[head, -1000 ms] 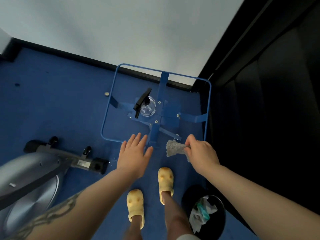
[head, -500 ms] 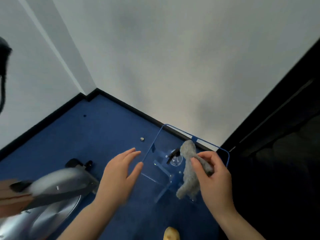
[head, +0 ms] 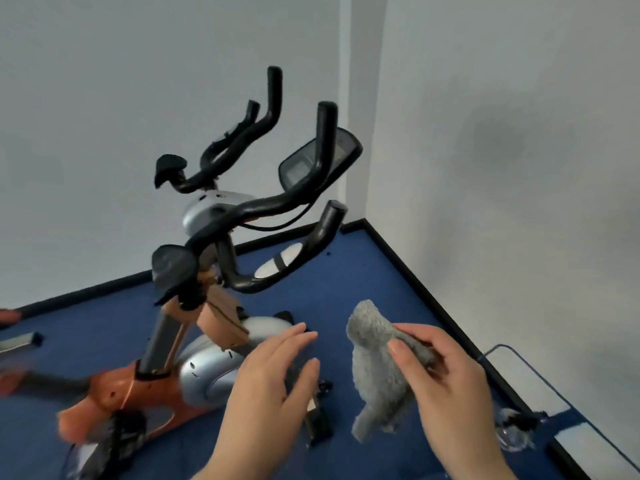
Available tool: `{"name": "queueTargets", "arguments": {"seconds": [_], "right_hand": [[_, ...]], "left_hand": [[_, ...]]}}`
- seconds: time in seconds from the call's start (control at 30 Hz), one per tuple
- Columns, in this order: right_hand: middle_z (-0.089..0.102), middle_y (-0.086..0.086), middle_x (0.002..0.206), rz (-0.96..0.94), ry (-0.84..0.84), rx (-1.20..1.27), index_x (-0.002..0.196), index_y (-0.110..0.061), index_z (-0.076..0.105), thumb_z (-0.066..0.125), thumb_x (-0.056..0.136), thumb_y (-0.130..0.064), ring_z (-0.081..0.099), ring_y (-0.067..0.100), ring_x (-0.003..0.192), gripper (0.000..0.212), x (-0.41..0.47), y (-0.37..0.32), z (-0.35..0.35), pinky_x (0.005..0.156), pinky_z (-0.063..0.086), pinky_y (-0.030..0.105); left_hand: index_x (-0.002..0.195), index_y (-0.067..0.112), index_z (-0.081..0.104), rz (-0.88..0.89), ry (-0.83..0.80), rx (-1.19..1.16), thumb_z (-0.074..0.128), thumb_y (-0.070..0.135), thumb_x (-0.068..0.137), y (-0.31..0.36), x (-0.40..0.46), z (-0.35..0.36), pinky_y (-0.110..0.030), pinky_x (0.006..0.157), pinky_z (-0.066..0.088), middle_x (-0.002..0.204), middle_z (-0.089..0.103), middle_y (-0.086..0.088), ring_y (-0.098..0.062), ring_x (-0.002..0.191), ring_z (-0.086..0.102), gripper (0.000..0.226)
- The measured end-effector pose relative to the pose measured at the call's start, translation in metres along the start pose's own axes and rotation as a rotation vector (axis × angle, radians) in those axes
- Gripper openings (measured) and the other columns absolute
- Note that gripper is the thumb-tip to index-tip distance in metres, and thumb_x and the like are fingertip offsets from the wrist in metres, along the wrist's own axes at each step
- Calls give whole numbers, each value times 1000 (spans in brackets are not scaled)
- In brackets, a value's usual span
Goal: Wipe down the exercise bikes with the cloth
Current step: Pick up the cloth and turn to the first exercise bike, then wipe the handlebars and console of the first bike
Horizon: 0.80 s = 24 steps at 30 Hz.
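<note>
An orange and silver exercise bike [head: 194,372] stands on the blue carpet at the left. Its black handlebars [head: 277,206] and console screen [head: 318,161] rise at centre. A fluffy grey cloth [head: 377,375] hangs from my right hand [head: 446,386], which grips its upper end, right of the bike's silver flywheel housing. My left hand [head: 273,379] is open with fingers spread, hovering in front of the flywheel housing and holding nothing.
White walls meet in a corner behind the bike, with black skirting along the floor. A blue-framed clear stand [head: 533,386] with a spray bottle [head: 516,427] sits at the lower right. Part of another machine [head: 17,341] shows at the left edge.
The view has swung up and left from the blue stand to the exercise bike. My right hand lifted the cloth off the stand and carried it toward the bike; my left hand stays open.
</note>
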State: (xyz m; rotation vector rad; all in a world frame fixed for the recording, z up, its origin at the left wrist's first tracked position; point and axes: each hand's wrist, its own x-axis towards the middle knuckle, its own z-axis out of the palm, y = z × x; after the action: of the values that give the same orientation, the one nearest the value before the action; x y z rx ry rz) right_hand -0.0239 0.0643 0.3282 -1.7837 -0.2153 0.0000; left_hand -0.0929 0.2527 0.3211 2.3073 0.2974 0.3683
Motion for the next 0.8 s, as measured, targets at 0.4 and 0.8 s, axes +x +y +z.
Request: {"name": "queueTargets", "arguments": {"seconds": [0.4, 0.8], "right_hand": [[71, -19, 89, -111, 60, 38, 88, -38, 69, 67, 83, -31, 66, 1, 84, 9, -7, -67, 184, 67, 52, 20], [61, -8, 109, -446, -152, -504, 105, -20, 67, 64, 86, -32, 52, 6, 102, 22, 79, -102, 306, 89, 45, 25]], "left_hand": [[108, 48, 59, -15, 87, -50, 56, 33, 85, -127, -3, -166, -15, 96, 36, 118, 55, 33, 13, 116, 45, 27], [111, 41, 62, -177, 132, -426, 57, 21, 90, -168, 76, -185, -18, 75, 49, 108, 64, 17, 5, 95, 62, 29]]}}
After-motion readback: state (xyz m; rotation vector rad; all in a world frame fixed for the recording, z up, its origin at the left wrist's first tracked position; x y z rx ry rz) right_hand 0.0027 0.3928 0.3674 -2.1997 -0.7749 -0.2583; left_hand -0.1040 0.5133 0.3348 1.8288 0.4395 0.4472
